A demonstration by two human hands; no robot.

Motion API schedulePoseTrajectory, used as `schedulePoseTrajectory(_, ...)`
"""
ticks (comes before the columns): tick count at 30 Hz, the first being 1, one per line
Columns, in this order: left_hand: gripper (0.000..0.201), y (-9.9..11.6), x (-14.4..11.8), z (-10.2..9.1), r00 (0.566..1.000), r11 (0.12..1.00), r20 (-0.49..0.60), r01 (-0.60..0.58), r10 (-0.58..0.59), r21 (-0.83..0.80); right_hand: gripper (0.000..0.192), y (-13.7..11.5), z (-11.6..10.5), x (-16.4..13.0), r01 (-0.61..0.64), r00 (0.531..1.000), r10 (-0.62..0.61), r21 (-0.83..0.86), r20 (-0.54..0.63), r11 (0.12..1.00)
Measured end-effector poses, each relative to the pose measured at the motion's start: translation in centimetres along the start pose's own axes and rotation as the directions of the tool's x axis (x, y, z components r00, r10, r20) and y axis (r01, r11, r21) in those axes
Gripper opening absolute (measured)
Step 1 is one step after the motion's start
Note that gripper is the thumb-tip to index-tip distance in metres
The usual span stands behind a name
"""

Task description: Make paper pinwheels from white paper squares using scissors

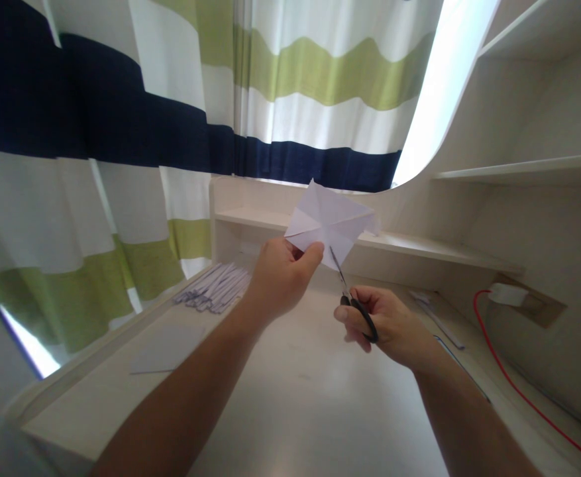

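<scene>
A creased white sheet of paper (pixel 337 215) is held up above the desk, its fold lines meeting near the middle. My left hand (pixel 287 271) pinches its lower left edge between thumb and fingers. In my right hand (pixel 377 318) is a pair of scissors (pixel 360 311) with black handles, my thumb and fingers closed around the loops. The blades point up and left, and their tips lie over the lower part of the paper. Whether the paper sits between the blades I cannot tell.
Several thin paper strips (pixel 215 286) lie piled at the desk's back left. Nearer stands a flat stack of white paper (pixel 168 348). A paper stick (pixel 439 321) lies at the right, by a white plug (pixel 509 293) with a red cable (pixel 506 377). Striped curtains (pixel 315 73) hang behind the desk (pixel 290 397).
</scene>
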State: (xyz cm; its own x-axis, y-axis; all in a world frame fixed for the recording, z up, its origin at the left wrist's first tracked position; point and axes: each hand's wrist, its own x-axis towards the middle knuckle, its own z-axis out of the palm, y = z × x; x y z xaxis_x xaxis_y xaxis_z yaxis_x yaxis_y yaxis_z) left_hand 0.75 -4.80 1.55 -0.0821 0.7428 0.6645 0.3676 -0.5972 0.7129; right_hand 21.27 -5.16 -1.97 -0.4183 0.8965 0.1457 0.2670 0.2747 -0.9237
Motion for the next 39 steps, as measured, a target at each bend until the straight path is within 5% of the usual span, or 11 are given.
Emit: schedulePoseTrajectory(39, 0.047, -0.4, -0.4, 1.0, 0.993, 0.998, 0.116, 0.013, -0.006, -0.065, 0.045, 0.1, 0.0, 0.1, 0.036, 0.994, -0.032, 0.032, -0.107, 0.999)
